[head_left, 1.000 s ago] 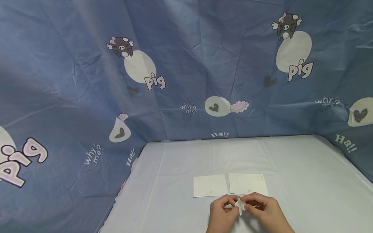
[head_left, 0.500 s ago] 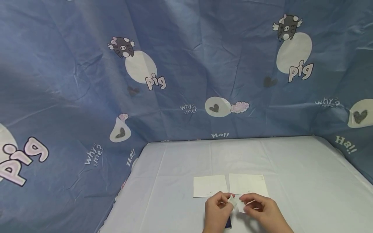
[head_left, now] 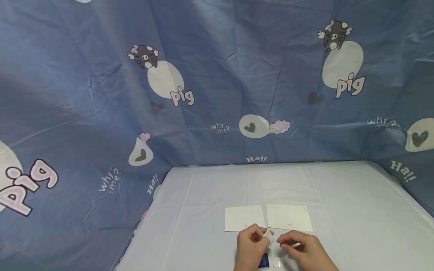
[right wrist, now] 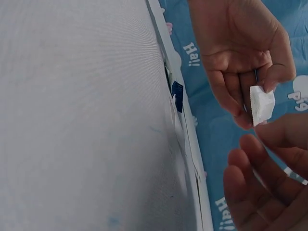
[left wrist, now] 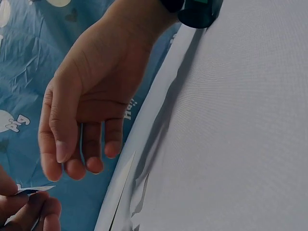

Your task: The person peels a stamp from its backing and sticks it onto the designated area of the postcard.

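My left hand (head_left: 250, 244) pinches a small white packet (head_left: 269, 236) between thumb and fingers. In the right wrist view this packet (right wrist: 262, 105) looks flat-sided with a serrated edge. Just to its right, my right hand (head_left: 301, 246) holds nothing; its fingers are loosely bent, the thumb near the index finger. The left wrist view shows this right hand (left wrist: 86, 106) hanging relaxed. Below the hands, a small pale square (head_left: 277, 262) lies on the table. Beside it is a dark blue packet (head_left: 264, 261), partly hidden by my left hand; what it contains cannot be seen.
Two white cards (head_left: 244, 217) (head_left: 288, 217) lie side by side just beyond my hands. A white cloth covers the table (head_left: 203, 195). Blue printed fabric (head_left: 210, 75) hangs behind it and at both sides.
My left hand has drawn left with the white packet. The right hand has let go of a white piece, and a pale square now lies below. The dark blue packet has come into sight.
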Motion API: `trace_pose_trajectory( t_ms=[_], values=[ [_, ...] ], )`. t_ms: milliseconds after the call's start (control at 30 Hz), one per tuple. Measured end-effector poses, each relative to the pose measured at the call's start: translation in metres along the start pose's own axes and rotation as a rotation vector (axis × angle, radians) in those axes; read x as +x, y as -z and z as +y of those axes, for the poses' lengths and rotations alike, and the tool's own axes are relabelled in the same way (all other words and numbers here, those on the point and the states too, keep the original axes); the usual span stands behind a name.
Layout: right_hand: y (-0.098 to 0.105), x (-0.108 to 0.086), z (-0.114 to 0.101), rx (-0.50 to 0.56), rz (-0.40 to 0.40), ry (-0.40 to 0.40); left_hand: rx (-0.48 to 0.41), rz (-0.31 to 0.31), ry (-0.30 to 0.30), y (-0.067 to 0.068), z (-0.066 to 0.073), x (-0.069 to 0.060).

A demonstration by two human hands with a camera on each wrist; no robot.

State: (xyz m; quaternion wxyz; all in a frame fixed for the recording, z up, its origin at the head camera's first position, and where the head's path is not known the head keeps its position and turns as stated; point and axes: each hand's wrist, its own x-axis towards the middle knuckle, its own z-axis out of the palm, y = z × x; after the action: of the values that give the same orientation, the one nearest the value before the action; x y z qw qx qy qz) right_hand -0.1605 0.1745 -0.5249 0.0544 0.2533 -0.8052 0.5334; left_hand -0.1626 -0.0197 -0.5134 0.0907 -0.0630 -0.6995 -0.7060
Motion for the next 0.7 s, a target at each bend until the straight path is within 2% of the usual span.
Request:
trace_pose_trajectory(
  t_ms=[300,500,700],
  values=[
    [-0.002,0.0,-0.007,0.012,0.01,0.055,-0.038,-0.107,0.018,-0.001,0.002,-0.004],
    [-0.002,-0.001,-0.009,0.046,-0.019,0.042,-0.061,-0.158,0.001,-0.001,-0.001,-0.005],
    [-0.001,0.0,-0.011,0.069,-0.014,0.029,-0.087,-0.182,0.003,0.001,-0.005,-0.003]
  ],
)
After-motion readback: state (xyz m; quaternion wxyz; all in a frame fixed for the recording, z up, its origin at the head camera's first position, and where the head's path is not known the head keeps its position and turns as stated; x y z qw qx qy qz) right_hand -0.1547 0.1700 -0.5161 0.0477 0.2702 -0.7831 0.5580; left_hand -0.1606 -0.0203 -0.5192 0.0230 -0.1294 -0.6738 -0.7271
